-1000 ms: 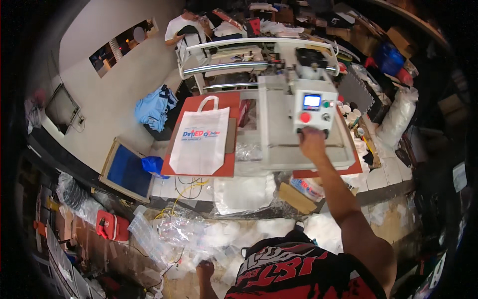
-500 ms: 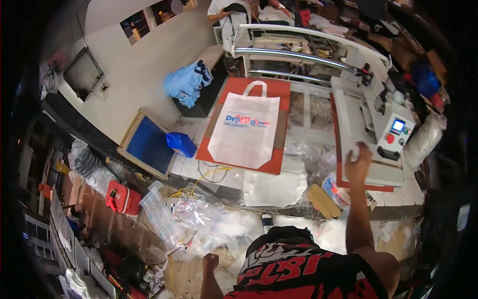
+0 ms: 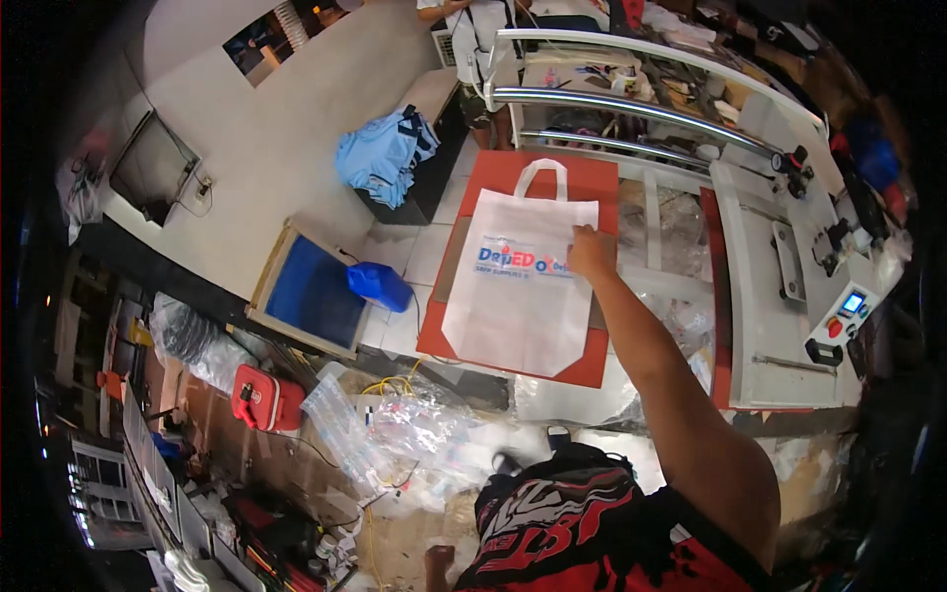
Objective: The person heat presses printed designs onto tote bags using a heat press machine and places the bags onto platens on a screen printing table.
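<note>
My right hand [image 3: 590, 252] reaches onto the upper right of a white tote bag [image 3: 498, 316], its bent fingers pinched together at the bag's fabric. The bag lies flat, handles up, on a red platen [image 3: 594, 367], with a colored print on its front. Right of it stands a white press [image 3: 750, 257] with a control box [image 3: 843, 314], red button and small lit screen. My left hand [image 3: 440, 558] hangs low beside my body, fingers curled; whether it holds anything is hidden.
A person in a white shirt [image 3: 473, 39] stands behind the press rails [image 3: 631, 104]. At left are folded light-blue garments [image 3: 380, 158], a blue-meshed frame [image 3: 301, 291], a blue jug [image 3: 380, 286] and a red container [image 3: 266, 400]. Crumpled plastic [image 3: 404, 434] and yellow cord litter the floor.
My right hand has left the control box and moved left onto the bag. The view has swung right, so the press now sits farther right in it.
</note>
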Demonstrator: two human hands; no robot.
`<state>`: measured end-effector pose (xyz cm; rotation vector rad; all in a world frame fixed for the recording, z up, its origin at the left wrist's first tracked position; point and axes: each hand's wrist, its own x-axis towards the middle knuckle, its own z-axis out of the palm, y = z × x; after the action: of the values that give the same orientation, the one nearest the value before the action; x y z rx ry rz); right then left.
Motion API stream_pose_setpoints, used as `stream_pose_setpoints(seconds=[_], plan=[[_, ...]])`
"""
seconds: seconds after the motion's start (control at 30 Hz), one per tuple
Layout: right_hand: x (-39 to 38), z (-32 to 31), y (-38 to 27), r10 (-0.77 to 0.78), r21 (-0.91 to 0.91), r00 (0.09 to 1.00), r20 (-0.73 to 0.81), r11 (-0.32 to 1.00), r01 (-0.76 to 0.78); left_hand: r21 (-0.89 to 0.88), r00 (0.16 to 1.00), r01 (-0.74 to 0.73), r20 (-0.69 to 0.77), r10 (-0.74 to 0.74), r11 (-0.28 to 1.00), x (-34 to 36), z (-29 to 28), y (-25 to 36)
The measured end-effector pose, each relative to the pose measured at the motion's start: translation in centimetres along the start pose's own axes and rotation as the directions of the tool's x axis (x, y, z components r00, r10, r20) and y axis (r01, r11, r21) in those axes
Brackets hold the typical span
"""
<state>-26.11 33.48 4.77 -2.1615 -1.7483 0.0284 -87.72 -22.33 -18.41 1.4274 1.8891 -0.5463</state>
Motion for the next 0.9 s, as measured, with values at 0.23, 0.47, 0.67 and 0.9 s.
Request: stream_pose_setpoints(seconds=[0.23,0.47,0.67,0.9], plan=[[-12.3,3.6,-8.7,-0.424,0.034,0.882,0.206,0.904,0.426,-0.065,0.984,0.065,0.17,-0.053,0.996,6.7,-7.3,0.1],[-30.2,7.7,-5.1,-0.347,0.606,0.74,0.576,0.789,-0.102,0.335,0.832,-0.509,-0.042,0.553,0.793,21.0,-15.7,-2.9],[-47.2,12.1,12.6,0.774,-0.414,0.39,0.498,0.608,-0.677,-0.207,0.94,-0.313,0.072,0.333,0.927,22.6,-20.8,5.6],[-43.9,19.9,19.3,0.817,-0.082,0.421,0.395,0.487,-0.869,0.085,0.91,-0.346,0.273,0.312,0.934,19.2,-17.8,6.2]])
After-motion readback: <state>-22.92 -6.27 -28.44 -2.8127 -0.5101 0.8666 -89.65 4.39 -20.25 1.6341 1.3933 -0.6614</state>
